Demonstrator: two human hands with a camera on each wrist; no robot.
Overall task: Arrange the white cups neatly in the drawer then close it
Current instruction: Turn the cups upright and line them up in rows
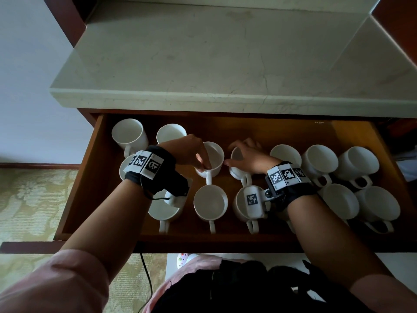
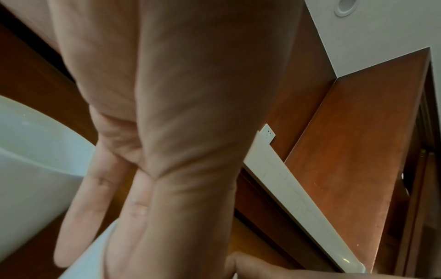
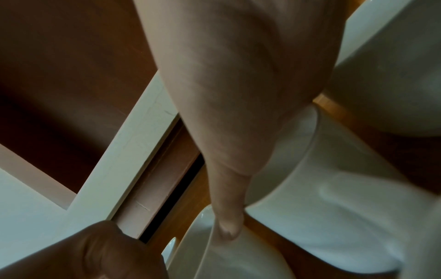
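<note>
An open wooden drawer [image 1: 81, 181] holds several white cups in rough rows. My left hand [image 1: 204, 166] pinches the near rim of a middle back-row cup [image 1: 214, 154], fingertips inside it, handle towards me. Right beside it, my right hand [image 1: 231, 154] reaches over a second cup [image 1: 237, 173] and grips it, thumb on its left side. In the left wrist view the palm [image 2: 190, 113] fills the frame, with a cup wall [image 2: 28, 169] at the left. The right wrist view shows my thumb [image 3: 226, 217] beside the held cup [image 3: 334, 217].
A pale stone countertop [image 1: 203, 64] overhangs the back of the drawer. Front-row cups [image 1: 211, 203] stand just under my wrists, and more cups [image 1: 356, 163] crowd the right end. Bare drawer floor [image 1: 248, 129] lies along the back. Patterned carpet [image 1: 27, 199] is at the left.
</note>
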